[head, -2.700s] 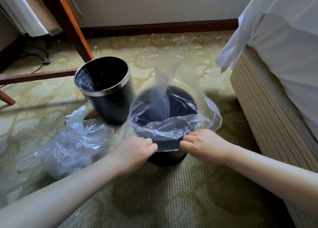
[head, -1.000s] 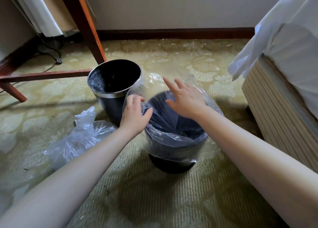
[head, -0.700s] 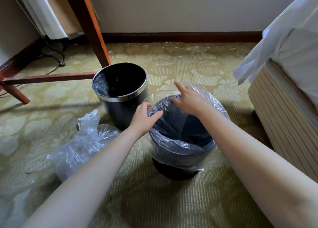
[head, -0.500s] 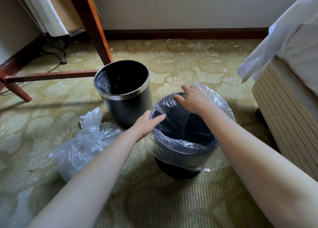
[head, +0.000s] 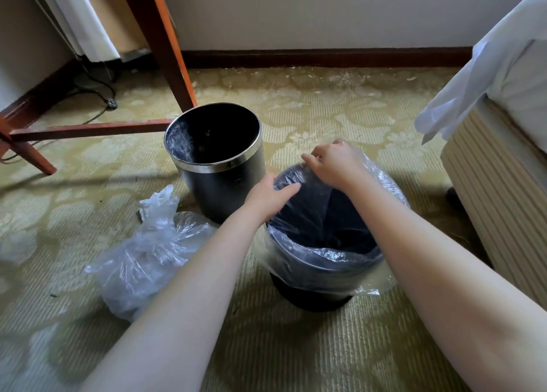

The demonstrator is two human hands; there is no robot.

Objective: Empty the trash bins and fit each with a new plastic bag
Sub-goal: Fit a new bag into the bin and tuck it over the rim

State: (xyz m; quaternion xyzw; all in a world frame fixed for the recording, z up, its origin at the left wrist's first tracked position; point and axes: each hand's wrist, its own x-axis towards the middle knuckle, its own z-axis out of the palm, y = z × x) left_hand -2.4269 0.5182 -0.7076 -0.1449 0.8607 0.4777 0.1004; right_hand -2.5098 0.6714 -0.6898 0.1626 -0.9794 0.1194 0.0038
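Observation:
Two black bins stand on the carpet. The near bin (head: 313,297) is lined with a clear plastic bag (head: 322,261) folded over its rim. My right hand (head: 336,162) pinches the bag's edge at the far rim. At the left rim, my left hand (head: 268,199) grips the bag, thumb pointing inward. The far bin (head: 222,181), with a chrome band at its top, stands bare, just left of and behind the near one. A crumpled, filled clear bag (head: 145,255) lies on the floor to the left, under my left forearm.
A wooden table leg (head: 159,39) and crossbar (head: 88,128) stand behind the far bin, with cables (head: 100,93) by the wall. A bed base (head: 497,190) with a hanging white sheet (head: 479,75) borders the right. Patterned carpet stretches to the baseboard.
Both hands went from the near rim of the lined bin to its far and left rim, pressing the bag's edge down over it. The bag now sits lower and smoother around the bin.

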